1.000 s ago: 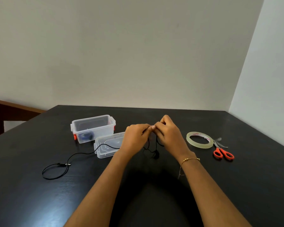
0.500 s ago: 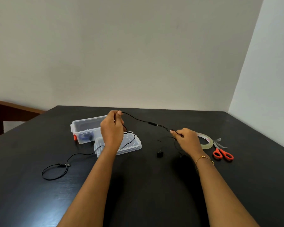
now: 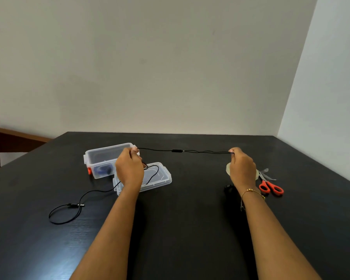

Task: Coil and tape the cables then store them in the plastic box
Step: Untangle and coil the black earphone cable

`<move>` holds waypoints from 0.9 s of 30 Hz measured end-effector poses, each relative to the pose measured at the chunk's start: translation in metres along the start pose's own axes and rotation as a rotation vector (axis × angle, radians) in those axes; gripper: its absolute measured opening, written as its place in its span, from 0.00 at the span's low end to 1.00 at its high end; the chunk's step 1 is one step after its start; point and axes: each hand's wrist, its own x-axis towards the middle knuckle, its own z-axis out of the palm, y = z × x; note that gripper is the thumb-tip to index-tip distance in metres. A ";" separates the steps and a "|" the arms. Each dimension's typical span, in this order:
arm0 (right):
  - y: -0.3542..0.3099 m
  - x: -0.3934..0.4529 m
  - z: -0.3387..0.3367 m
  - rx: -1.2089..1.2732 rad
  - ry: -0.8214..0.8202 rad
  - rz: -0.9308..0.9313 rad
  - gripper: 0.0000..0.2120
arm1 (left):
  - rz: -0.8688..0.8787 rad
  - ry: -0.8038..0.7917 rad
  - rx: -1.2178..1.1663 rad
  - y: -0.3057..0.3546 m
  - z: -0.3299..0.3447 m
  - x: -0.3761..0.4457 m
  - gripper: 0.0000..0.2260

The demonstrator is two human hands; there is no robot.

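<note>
Pinching the cable (image 3: 177, 150) taut, left hand (image 3: 129, 168) and right hand (image 3: 241, 168) have separated from a joined position; coiling appears not yet begun.

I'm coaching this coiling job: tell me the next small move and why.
Probably bring the right hand back to the left hand to fold the first loop. Both pinch the black cable, stretched level between them above the table, while its plug end trails loose and nothing is coiled.
</note>
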 end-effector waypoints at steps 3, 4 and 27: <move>0.014 -0.002 -0.003 -0.241 -0.067 -0.108 0.09 | -0.140 0.047 -0.101 -0.007 -0.003 0.009 0.09; 0.017 -0.002 -0.004 -0.273 -0.084 -0.106 0.09 | -0.170 0.051 -0.114 -0.010 -0.004 0.011 0.09; 0.037 0.004 -0.013 0.178 0.034 0.336 0.20 | 0.204 -0.015 0.831 -0.045 -0.020 0.018 0.11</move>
